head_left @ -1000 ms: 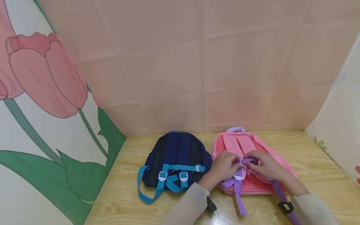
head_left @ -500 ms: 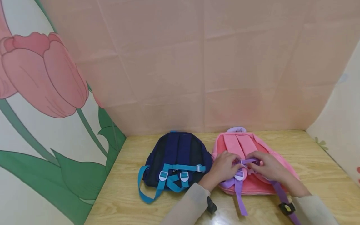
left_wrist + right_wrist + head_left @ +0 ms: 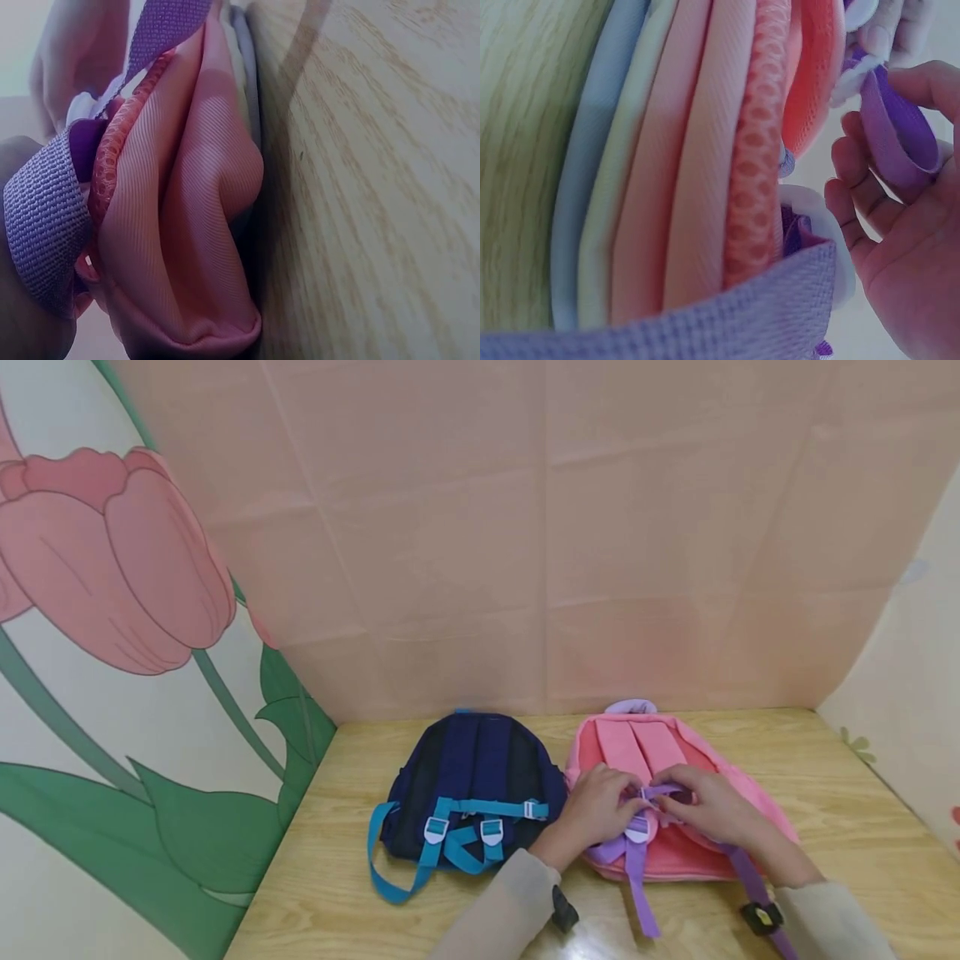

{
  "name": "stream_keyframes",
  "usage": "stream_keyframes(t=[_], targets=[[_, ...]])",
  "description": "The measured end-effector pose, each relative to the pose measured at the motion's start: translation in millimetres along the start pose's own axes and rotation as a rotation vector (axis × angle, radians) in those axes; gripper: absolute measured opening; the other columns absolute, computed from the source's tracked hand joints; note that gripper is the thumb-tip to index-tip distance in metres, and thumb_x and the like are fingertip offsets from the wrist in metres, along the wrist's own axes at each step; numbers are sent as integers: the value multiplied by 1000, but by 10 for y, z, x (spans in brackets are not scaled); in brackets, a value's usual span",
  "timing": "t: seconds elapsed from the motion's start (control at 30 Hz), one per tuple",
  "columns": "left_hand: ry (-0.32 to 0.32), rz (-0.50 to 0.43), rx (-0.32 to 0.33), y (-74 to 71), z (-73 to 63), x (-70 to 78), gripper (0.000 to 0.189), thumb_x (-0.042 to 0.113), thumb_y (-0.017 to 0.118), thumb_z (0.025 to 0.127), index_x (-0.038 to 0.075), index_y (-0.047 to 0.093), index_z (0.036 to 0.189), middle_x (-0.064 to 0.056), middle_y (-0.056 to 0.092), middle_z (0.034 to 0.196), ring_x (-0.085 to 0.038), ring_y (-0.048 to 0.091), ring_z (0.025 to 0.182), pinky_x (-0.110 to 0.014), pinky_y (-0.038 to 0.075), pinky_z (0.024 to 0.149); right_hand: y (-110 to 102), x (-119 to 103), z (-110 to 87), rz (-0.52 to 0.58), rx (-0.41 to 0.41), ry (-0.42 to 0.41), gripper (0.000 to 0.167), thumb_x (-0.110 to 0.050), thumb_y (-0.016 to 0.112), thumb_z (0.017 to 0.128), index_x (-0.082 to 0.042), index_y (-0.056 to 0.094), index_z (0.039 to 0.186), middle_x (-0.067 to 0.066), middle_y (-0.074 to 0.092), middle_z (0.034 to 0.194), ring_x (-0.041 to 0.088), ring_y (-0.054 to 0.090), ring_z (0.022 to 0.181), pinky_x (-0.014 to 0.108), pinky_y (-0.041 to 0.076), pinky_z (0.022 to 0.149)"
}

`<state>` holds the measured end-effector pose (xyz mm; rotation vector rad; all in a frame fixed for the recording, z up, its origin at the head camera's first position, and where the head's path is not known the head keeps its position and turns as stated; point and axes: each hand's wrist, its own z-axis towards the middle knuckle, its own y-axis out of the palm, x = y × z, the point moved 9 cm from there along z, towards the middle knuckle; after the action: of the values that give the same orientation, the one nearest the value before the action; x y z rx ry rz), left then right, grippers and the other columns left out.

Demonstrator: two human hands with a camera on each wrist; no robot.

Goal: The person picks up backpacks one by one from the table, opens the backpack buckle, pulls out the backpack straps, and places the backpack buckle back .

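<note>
A pink backpack (image 3: 618, 743) lies with its strap side up on the right part of the table. Over its middle, my left hand (image 3: 596, 806) pinches a purple chest strap at a white plastic buckle (image 3: 855, 79). My right hand (image 3: 720, 806) holds the looped part of the same purple strap (image 3: 889, 150) between thumb and fingers. Just below the left fingers sits a white strap adjuster (image 3: 637, 829), its loose purple end (image 3: 637, 893) hanging over the table. In the left wrist view, the pink bag side (image 3: 195, 210) and a purple strap (image 3: 49, 217) fill the near part.
To the left lies a navy backpack (image 3: 476, 752) with turquoise straps (image 3: 390, 889). The wooden table (image 3: 300, 893) meets a pinkish-brown hanging sheet (image 3: 450, 568) behind. Tulip-printed panels (image 3: 127, 560) stand at the left. A black wrist strap end (image 3: 564, 910) hangs by the left sleeve.
Both hands stay on the purple chest strap in nearly the same place. My right fingers have shifted slightly on the strap loop. The two backpacks have not visibly moved.
</note>
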<state>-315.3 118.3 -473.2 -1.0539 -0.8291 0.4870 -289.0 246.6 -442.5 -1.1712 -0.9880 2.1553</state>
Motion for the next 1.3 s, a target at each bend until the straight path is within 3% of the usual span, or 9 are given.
stream_keyframes(t=[0.13, 0.4, 0.77, 1.03, 1.3], targets=[[4, 2, -1, -2, 0, 5, 24, 46, 64, 98, 35, 67, 119, 24, 63, 106, 1, 48, 105, -18, 39, 91, 19, -30, 18, -18, -9, -17, 18, -18, 78, 90, -17, 72, 107, -9, 70, 101, 2, 61, 90, 32, 55, 79], [16, 3, 0, -5, -3, 17, 25, 46, 63, 98, 35, 67, 120, 24, 63, 107, 1, 49, 106, -18, 39, 91, -28, 8, -24, -21, 4, 5, 20, -13, 78, 89, -18, 72, 107, -7, 70, 99, -1, 56, 81, 27, 50, 69], [14, -4, 6, -17, -6, 0, 24, 45, 64, 98, 34, 67, 119, 24, 63, 105, 1, 49, 107, -19, 40, 92, -98, -56, -52, -63, 83, -121, 30, -2, 79, 83, -10, 73, 111, -6, 70, 99, -1, 57, 84, 28, 51, 69], [13, -6, 10, -28, -12, -4, 24, 45, 64, 98, 33, 68, 118, 23, 64, 105, 1, 49, 104, -18, 39, 91, -131, -58, -55, -12, 78, -74, 29, -4, 76, 85, -11, 71, 112, -5, 70, 99, -1, 54, 77, 26, 46, 63], [6, -9, 13, -2, -16, -25, 24, 45, 64, 98, 34, 67, 119, 23, 63, 107, 1, 48, 105, -18, 40, 91, -151, -7, -76, -29, 54, -13, 22, -9, 79, 83, -21, 67, 97, -13, 56, 74, -2, 44, 59, 22, 38, 50]])
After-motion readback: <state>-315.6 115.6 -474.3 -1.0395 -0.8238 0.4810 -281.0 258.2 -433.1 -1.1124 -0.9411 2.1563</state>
